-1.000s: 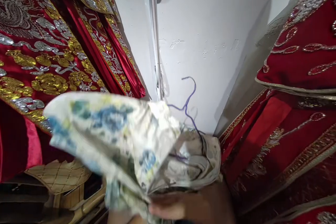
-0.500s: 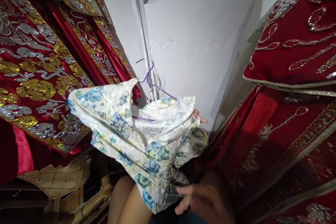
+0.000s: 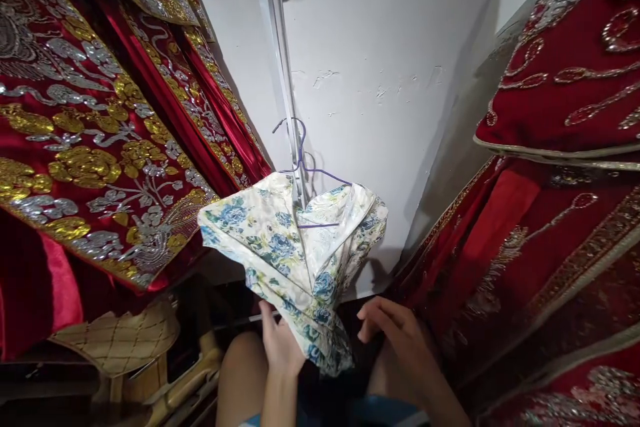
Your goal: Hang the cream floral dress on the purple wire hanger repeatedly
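A white floral blouse or dress [image 3: 280, 240] with blue roses and a crossed V-neck is on a purple wire hanger [image 3: 325, 175]. The hanger's hook is up by a metal rail; whether it is hooked there I cannot tell. The cloth narrows to a gathered waist lower down. My left hand [image 3: 284, 347] is at the lower left edge of the garment, thumb stretched up, its other fingers partly hidden by the cloth. To the right of the waist, apart from the fabric, my right hand [image 3: 395, 330] has bent, loosely parted fingers and holds nothing.
Red robes with gold and silver embroidery [image 3: 85, 167] hang close on the left. More beaded red garments [image 3: 565, 107] hang on the right. A vertical metal rail [image 3: 283, 47] runs along the pale wall [image 3: 370, 27]. A quilted chair seat [image 3: 120, 340] stands low at left.
The garment has turned to face me and now hangs straighter. My left hand has come from behind its right shoulder to the lower left edge. My right hand has moved up, away from the hem.
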Demonstrator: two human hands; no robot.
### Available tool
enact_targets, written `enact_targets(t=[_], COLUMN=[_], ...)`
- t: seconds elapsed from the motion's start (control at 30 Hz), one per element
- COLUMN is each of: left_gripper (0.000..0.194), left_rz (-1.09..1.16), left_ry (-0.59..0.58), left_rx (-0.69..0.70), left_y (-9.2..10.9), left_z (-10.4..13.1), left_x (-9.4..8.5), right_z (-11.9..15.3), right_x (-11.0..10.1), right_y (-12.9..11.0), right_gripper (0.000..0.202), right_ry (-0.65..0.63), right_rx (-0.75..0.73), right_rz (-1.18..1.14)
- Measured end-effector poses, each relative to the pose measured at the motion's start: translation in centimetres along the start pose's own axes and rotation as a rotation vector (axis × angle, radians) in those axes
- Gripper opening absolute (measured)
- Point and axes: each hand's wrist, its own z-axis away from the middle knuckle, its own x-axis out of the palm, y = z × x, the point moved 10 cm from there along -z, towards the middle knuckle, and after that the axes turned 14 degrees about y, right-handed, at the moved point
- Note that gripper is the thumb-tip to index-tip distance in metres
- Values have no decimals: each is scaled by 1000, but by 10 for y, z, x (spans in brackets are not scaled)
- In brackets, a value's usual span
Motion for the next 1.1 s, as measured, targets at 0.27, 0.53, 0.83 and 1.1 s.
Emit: enact_targets(t=[0.27, 0.53, 0.83, 1.1], left_gripper=[75, 73, 66, 57], left_rz=[-498, -417, -381, -353], left_ry=[333, 336, 342, 342], left_rx=[305, 274, 165, 82], left_y=[44, 26, 9, 7], left_z=[16, 14, 19, 12], left_x=[-24, -24, -24, -22], right_z=[-20, -10, -16, -22], right_x=[99, 99, 67, 52], right_y=[27, 25, 28, 28], right_gripper=[41, 41, 22, 19], right_ry=[-247, -292, -164, -148], right_rx=[25, -100, -140, -72], right_rz=[144, 267, 400, 337])
